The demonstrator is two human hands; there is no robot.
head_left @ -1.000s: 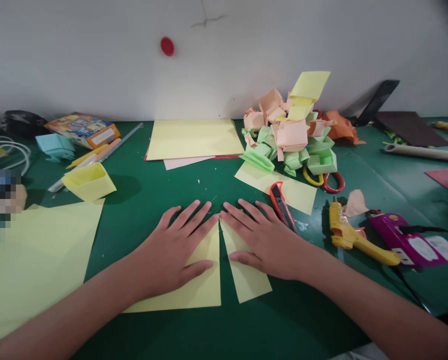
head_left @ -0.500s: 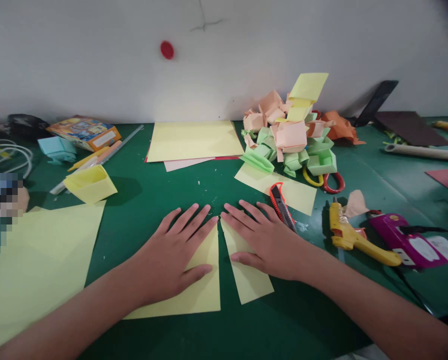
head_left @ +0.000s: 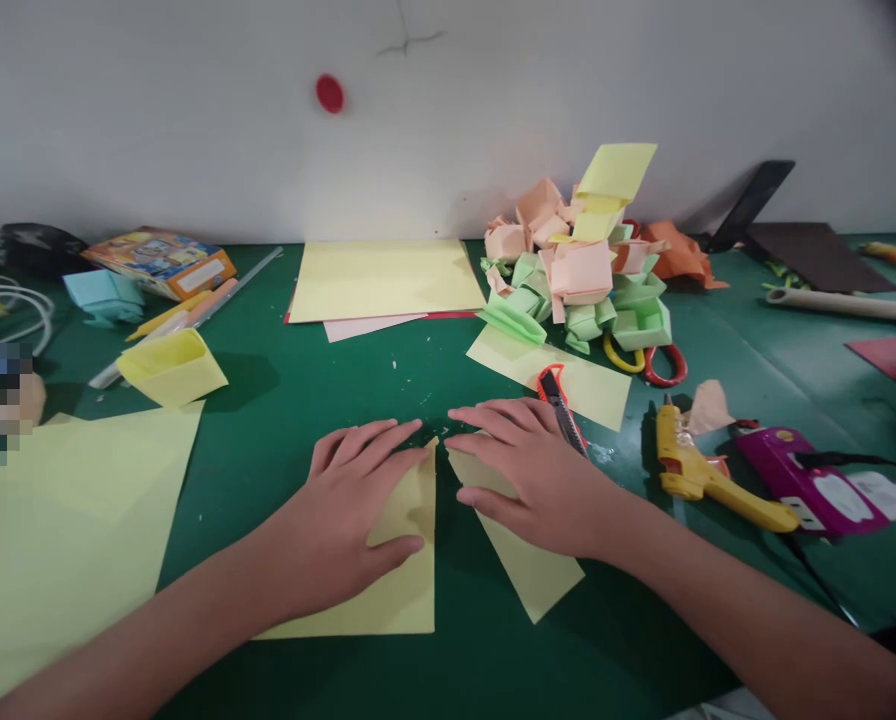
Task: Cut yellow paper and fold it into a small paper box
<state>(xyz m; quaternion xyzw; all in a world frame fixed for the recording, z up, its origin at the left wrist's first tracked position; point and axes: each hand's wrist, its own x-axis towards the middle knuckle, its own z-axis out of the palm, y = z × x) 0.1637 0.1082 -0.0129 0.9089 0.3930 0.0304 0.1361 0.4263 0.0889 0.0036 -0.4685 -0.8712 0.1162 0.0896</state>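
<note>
A pale wall (head_left: 193, 150) with a red round spot (head_left: 329, 94) on it rises behind a green tabletop (head_left: 328, 385), which is busy with paper from end to end.

From the head view, I see the left hand (head_left: 343, 510) palm down over a yellow paper sheet (head_left: 399, 600), at the near middle of the tabletop. Its fingers are open and loosely spread, with the thumb apart, and grip nothing. The right hand (head_left: 542, 480) is over a yellow paper strip (head_left: 534, 575), lying slantwise just beside the sheet with green showing between the 2 pieces. Its fingers are open too, slightly bent, closed round nothing; I can't tell how firmly either hand presses.

Just past the right hand, a red and black utility knife (head_left: 560, 405) lies partly over a yellow paper rectangle (head_left: 605, 390). Behind that sits a heap of folded paper pieces (head_left: 579, 275) in peach, green and yellow, with 2 handle loops (head_left: 665, 366), yellow and red, poking out. Farther right are a yellow glue gun (head_left: 692, 465) and a purple power strip (head_left: 812, 480).

Over on the left, a yellow folded paper box (head_left: 193, 375) stands by the far edge of a large yellow sheet (head_left: 65, 530).
</note>
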